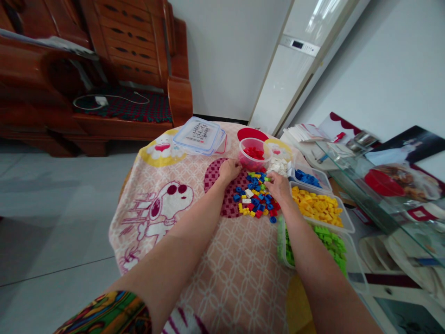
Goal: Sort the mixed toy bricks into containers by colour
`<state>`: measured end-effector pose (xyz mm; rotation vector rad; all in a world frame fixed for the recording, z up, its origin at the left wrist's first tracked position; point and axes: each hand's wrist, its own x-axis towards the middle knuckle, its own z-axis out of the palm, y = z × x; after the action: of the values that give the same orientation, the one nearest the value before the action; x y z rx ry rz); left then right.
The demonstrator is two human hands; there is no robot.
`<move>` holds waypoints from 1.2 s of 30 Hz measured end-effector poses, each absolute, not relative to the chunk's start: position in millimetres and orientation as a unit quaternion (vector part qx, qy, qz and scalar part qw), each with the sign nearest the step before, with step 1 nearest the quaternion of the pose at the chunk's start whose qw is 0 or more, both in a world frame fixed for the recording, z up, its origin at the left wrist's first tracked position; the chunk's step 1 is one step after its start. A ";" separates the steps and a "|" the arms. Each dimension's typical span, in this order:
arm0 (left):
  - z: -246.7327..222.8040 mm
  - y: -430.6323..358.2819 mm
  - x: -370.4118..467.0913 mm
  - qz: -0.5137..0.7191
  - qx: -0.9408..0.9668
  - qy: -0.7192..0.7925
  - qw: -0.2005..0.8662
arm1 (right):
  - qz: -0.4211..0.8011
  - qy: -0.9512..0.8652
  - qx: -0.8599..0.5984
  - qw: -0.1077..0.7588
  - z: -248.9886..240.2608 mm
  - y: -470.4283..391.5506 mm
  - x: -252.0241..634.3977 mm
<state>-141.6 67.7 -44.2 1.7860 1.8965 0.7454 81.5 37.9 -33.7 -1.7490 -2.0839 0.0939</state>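
Observation:
A loose pile of mixed toy building bricks (255,200) in blue, yellow, red, white and green lies on the cloth. My right hand (278,186) is over the pile's right side, its fingertips closed on a small green toy brick (267,179). To the left of the pile, my left hand (230,170) rests low by the round tub (255,163) of red bricks. Its fingers are curled together, and whatever they hold, if anything, is hidden. White bricks (278,166) are heaped just beyond my right hand.
Along the right stand boxes of blue bricks (308,178), yellow bricks (318,207) and green bricks (330,246), the last partly under my right forearm. Stacked clear lids (198,135) lie at the back left. A red lid (252,134) sits behind the tub. A glass shelf (378,199) borders the right.

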 end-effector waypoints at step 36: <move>-40.9 66.0 -140.5 0.267 0.638 0.689 0.216 | 0.071 -0.770 -0.561 0.296 36.6 -18.1 101.2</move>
<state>-140.5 66.0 -40.9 1.7690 1.9101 0.7387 101.2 -18.1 36.6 -1.4921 -2.0488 0.1883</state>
